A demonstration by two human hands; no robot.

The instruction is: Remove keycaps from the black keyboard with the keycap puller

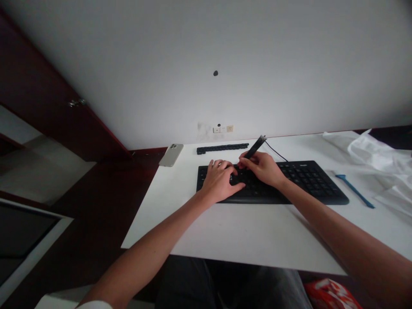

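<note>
A black keyboard (309, 180) lies on the white table, its cable running off behind it. My left hand (219, 180) rests on its left part, fingers spread and thumb stretched out to the right. Just right of it, my right hand (262, 167) is closed round a black stick-shaped tool (255, 147), pen-like and slanted. The tool's upper end looks flared; its lower tip is hidden by my fingers near the keyboard's back edge. Behind the keyboard is a row of black keycaps (222, 148).
A phone (171, 155) lies at the table's (244, 231) back left. To the right are a blue slim tool (355, 191) and crumpled white wrapping (373, 150). The wall with sockets (223, 129) stands behind. A red bag (331, 294) is below the front edge.
</note>
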